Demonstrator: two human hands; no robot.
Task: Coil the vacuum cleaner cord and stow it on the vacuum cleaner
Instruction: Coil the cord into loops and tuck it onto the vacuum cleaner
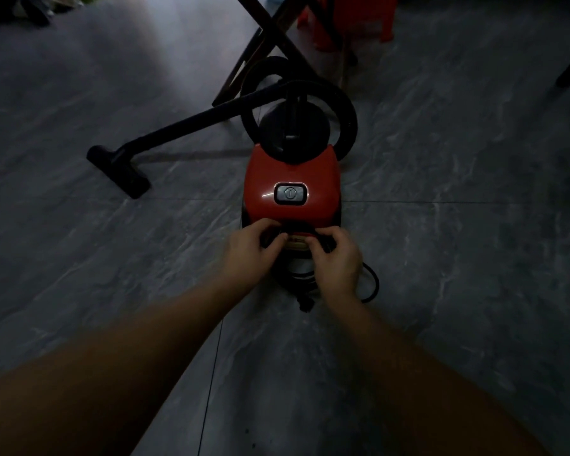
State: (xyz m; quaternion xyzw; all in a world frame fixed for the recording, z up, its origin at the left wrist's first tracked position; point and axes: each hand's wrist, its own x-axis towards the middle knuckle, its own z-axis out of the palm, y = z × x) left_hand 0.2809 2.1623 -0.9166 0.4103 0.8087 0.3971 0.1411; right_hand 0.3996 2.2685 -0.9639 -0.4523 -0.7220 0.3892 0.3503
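A red vacuum cleaner [290, 179] with a grey power button stands on the floor in the middle of the head view. Both my hands are at its near end. My left hand [249, 250] has its fingers curled on the black cord at the rear of the body. My right hand [338, 258] grips the black cord [372, 284] too; a loop of it curves out on the floor to the right of that hand. The black plug [306, 304] lies on the floor just below my right hand. Coiled cord shows between my hands.
The black hose [346, 110] loops behind the vacuum cleaner, and its wand runs left to the floor nozzle [119, 171]. Dark crossed table legs [270, 34] and a red plastic stool [359, 18] stand at the back. The grey tiled floor [458, 225] is dimly lit.
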